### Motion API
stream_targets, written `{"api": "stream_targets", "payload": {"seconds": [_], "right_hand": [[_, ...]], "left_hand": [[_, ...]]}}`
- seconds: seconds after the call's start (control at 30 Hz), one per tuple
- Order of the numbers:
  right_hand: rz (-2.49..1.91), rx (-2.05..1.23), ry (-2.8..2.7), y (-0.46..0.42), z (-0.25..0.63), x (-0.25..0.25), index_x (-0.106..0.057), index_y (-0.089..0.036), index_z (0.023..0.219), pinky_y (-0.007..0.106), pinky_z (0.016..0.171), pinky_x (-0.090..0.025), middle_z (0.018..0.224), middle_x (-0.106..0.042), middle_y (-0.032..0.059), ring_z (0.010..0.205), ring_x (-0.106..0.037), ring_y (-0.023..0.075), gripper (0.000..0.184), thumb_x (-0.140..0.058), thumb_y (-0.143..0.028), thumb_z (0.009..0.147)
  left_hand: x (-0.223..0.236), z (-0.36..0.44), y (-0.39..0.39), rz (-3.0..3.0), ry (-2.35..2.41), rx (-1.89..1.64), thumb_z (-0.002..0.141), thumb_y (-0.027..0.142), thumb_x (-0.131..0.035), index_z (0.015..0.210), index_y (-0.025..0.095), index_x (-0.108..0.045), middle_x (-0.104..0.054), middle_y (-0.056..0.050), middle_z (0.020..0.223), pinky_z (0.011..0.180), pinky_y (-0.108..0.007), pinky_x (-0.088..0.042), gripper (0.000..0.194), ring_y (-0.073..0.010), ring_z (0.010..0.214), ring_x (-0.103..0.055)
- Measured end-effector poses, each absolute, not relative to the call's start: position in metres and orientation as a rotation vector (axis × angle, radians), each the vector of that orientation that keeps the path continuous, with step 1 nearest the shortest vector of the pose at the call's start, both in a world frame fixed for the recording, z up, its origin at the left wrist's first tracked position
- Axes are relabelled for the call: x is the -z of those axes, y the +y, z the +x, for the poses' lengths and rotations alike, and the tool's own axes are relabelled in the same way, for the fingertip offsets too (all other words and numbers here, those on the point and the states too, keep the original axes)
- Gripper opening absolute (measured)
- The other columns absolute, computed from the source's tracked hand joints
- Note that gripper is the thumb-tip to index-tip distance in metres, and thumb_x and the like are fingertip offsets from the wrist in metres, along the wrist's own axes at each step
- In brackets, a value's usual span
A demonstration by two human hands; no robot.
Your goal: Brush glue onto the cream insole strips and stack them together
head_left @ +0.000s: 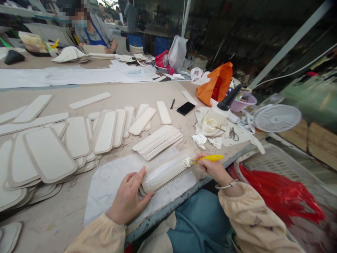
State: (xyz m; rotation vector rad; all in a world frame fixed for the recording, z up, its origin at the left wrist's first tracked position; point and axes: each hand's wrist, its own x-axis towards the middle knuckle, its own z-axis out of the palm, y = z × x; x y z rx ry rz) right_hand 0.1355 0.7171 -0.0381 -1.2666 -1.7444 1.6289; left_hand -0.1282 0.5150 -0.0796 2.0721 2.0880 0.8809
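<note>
Right hand (213, 169), fingers closed round yellow brush (214, 158), left hand (128, 197), fingers spread, touching pale stacked strips (163, 171)

Black phone (185, 108), orange bag (221, 78), white fan (277, 118)

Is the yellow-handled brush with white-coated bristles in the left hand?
No, the right hand grips the yellow-handled brush, while the left hand rests against one end of the cream oblong panel.
</note>
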Motion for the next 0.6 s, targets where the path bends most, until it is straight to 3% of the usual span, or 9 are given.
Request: {"api": "stream_targets", "payload": {"seconds": [0.27,0.43,0.6], "right_hand": [[-1.298,-1.373,-1.655,0.726,0.147,0.027,-0.061,-0.02,0.079,0.025,0.046,-0.022,0.048,-0.037,-0.0071,0.046,-0.031,0.0109,0.012,-0.055,-0.025,0.07],[-1.149,-1.574,-1.553,0.707,0.124,0.02,-0.059,-0.021,0.082,0.025,0.044,-0.017,0.05,-0.034,-0.0073,0.046,-0.026,0.0099,0.013,-0.052,-0.024,0.071],[-1.06,-1.756,-1.725,0.689,0.093,0.035,-0.06,-0.02,0.081,0.025,0.047,-0.021,0.05,-0.037,-0.0068,0.047,-0.029,0.0101,0.016,-0.048,-0.021,0.071]], "left_hand": [[0.081,-0.13,0.515,2.089,2.094,-0.862,0.08,0.037,-0.065,0.145,0.015,-0.025,-0.059,-0.014,0.115,0.091,-0.045,-0.048,0.08,-0.028,0.105,-0.055],[0.079,-0.129,0.515,2.104,2.088,-0.855,0.08,0.037,-0.065,0.145,0.015,-0.025,-0.058,-0.014,0.115,0.092,-0.045,-0.047,0.08,-0.0282,0.105,-0.054],[0.078,-0.129,0.516,2.104,2.092,-0.855,0.08,0.037,-0.065,0.145,0.015,-0.025,-0.057,-0.014,0.114,0.092,-0.045,-0.047,0.08,-0.0288,0.106,-0.053]]}}
